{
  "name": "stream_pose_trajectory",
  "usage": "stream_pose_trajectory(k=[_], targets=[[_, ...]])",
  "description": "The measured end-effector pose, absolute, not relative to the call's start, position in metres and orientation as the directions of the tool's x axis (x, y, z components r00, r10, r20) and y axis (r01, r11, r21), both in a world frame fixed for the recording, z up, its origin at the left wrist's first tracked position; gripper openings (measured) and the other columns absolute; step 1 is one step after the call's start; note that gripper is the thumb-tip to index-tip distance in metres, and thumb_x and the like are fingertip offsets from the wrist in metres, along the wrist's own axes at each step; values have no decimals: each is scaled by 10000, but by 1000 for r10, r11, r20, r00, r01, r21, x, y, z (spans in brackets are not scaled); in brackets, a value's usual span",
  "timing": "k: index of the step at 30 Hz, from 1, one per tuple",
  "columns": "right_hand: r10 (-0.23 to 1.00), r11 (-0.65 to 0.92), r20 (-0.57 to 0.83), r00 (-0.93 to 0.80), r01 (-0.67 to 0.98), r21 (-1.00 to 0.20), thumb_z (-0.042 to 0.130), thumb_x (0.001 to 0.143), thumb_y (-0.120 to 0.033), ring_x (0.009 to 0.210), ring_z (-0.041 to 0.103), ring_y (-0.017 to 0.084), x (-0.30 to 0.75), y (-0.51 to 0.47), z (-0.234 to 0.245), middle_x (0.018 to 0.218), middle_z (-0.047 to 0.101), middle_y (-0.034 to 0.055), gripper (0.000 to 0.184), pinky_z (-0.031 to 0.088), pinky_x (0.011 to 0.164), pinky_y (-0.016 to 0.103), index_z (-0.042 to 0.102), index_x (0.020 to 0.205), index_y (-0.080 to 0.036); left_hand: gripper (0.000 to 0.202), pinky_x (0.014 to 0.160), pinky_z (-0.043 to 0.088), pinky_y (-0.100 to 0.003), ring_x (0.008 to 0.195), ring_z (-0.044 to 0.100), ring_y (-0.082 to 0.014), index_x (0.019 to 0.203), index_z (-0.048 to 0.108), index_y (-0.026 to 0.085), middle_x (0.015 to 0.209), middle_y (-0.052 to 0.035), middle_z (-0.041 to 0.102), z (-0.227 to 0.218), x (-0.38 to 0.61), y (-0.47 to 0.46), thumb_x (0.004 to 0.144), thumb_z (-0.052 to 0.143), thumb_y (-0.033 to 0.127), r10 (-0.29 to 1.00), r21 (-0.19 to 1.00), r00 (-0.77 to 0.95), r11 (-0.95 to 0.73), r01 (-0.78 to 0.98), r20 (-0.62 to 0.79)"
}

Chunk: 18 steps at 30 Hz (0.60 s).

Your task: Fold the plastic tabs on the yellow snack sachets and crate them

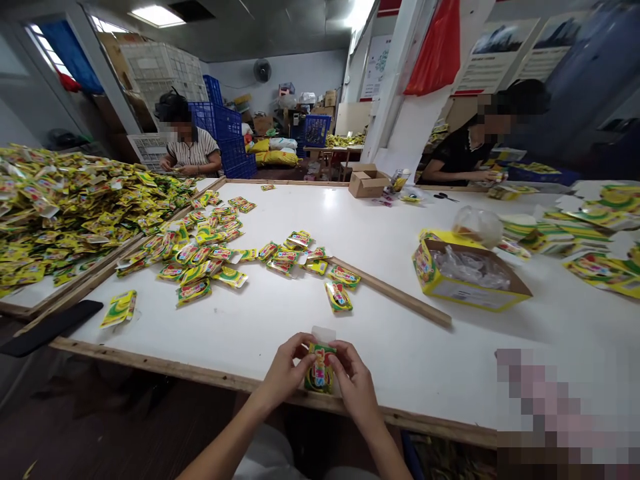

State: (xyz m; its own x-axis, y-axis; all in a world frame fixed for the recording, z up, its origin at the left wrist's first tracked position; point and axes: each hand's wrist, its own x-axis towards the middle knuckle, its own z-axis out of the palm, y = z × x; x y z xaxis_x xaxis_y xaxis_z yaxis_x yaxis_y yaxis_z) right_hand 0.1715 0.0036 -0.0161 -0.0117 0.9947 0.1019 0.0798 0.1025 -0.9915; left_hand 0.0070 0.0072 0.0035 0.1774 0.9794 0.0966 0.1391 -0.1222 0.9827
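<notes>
Both my hands meet at the near edge of the white table [280,313]. My left hand [286,370] and my right hand [354,380] pinch one small yellow-green snack packet [319,371] between their fingertips, held upright, with a clear bag top sticking up above it. Loose packets of the same kind [210,257] lie scattered across the table's left half, the nearest one [339,296] just beyond my hands. An open yellow carton [465,273] with clear plastic inside lies on its side to the right.
A huge heap of packets [65,207] covers the left table. A wooden slat [395,293] lies diagonally mid-table. A black phone [50,327] sits at the left edge. Two people sit working at the far side, with a small cardboard box [367,181] between them. Stacked flat cartons [575,233] lie right.
</notes>
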Motion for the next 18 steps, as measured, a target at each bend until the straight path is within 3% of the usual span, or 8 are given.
stream_pose_trajectory(k=[4, 9, 14, 18], targets=[[991, 130, 130, -14, 155, -979, 592, 828, -479, 838, 657, 223, 168, 15, -9, 889, 697, 68, 300, 530, 758, 313, 640, 875, -186, 157, 807, 493, -299, 862, 618, -184, 905, 627, 168, 922, -54, 657, 2, 3, 14, 832, 617, 306, 982, 991, 152, -122, 61, 112], [987, 148, 152, 44, 69, -987, 602, 835, -445, 914, 658, 226, 165, 19, -15, 991, 692, 85, 351, 534, 807, 348, 606, 1080, -194, 288, 801, 505, -311, 861, 640, -183, 1032, 568, 193, 927, -46, 669, -4, 7, 20, 796, 672, 319, 988, 987, 96, -108, -120, 120], [977, 207, 211, 3, 175, -962, 633, 811, -453, 871, 655, 234, 169, 15, -8, 928, 702, 83, 277, 544, 776, 345, 701, 885, -196, 206, 802, 505, -315, 855, 633, -194, 894, 652, 162, 894, -66, 678, -1, 8, 16, 825, 633, 355, 986, 989, 91, -145, 31, 142], [972, 224, 235, 27, 207, -952, 631, 812, -459, 815, 653, 226, 169, 14, -1, 869, 704, 76, 280, 541, 734, 332, 701, 847, -189, 180, 766, 503, -298, 812, 630, -184, 875, 663, 159, 856, -58, 681, 5, 13, 13, 828, 624, 330, 989, 986, 33, -149, 70, 147]])
